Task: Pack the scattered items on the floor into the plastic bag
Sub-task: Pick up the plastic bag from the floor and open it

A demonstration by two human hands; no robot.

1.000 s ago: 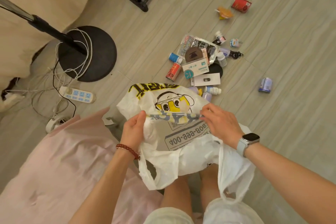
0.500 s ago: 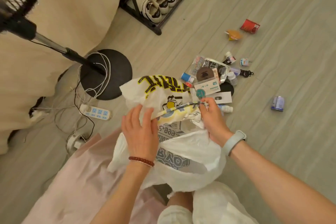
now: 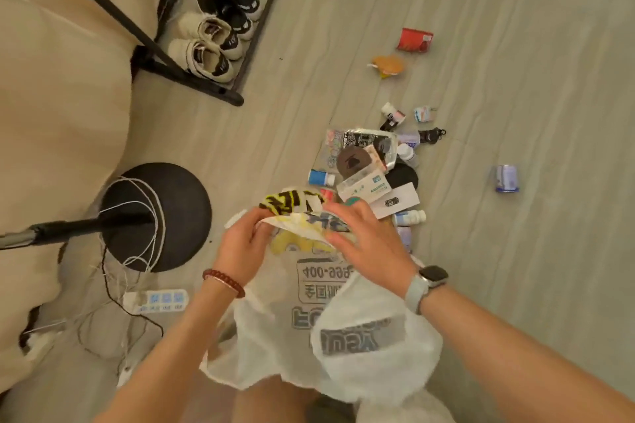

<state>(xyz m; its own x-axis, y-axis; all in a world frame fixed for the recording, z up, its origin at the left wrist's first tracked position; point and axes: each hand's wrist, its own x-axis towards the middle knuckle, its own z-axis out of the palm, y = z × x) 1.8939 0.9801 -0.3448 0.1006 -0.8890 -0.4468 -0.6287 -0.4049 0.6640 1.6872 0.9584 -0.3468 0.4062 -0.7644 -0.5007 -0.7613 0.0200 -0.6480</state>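
- Floor (image 3: 515, 45): pale grey, wood-grain planks.
- Plastic bag (image 3: 360, 336): thin, crinkled white film held over the person's lap, printed in grey, yellow and black; digits reading "666-004" show upside down.
- Fan base (image 3: 178, 203): round, matte black, with white cord looped on it.
- Left hand (image 3: 240, 244) and right hand (image 3: 364, 244): both pinch the bag's upper edge.
- Scattered items (image 3: 371, 168) lie just beyond the bag: small boxes, bottles, foil packets.
- Blue can (image 3: 506, 178): well apart, on its side.
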